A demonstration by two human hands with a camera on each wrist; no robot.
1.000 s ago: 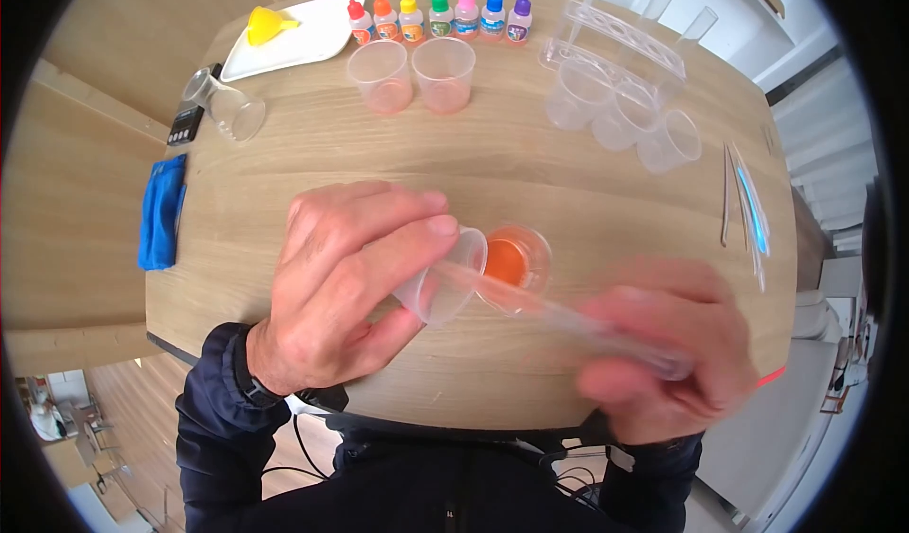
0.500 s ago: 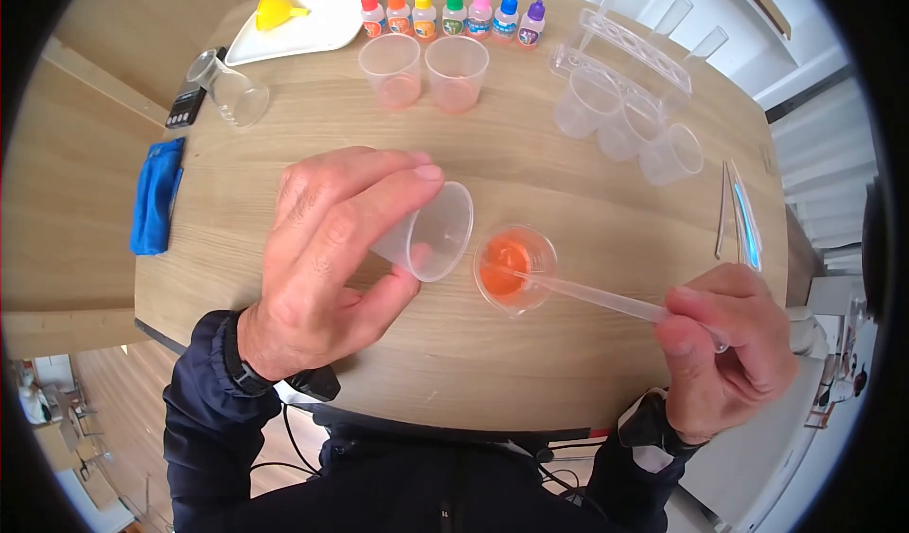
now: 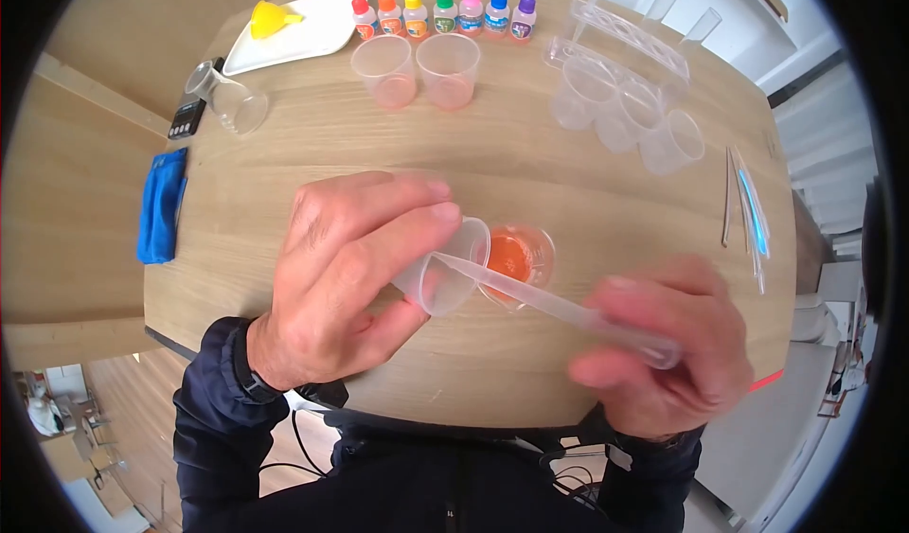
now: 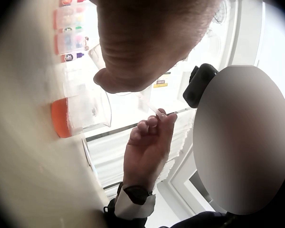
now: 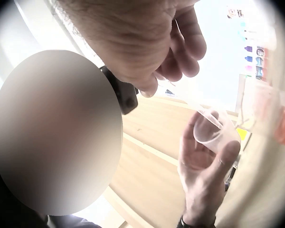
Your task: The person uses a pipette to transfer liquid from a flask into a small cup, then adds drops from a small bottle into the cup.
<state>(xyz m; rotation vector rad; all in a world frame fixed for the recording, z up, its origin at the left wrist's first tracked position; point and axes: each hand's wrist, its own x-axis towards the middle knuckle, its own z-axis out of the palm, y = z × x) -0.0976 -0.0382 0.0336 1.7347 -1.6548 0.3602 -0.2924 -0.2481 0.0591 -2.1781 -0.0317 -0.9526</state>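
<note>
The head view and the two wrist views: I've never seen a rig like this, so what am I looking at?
There is no robot here, just a person's two bare hands. The head view comes from a camera worn on the head, looking down at the table; each wrist view comes from a camera on that wrist.

The left hand grips a tilted plastic cup. The right hand pinches a pipette, its tip inside that cup. Beside the cup stands a beaker with orange liquid.

Farther back are seven color-capped bottles, more cups, a test-tube rack and a white tray with a yellow funnel. A blue cloth lies at the left.
</note>
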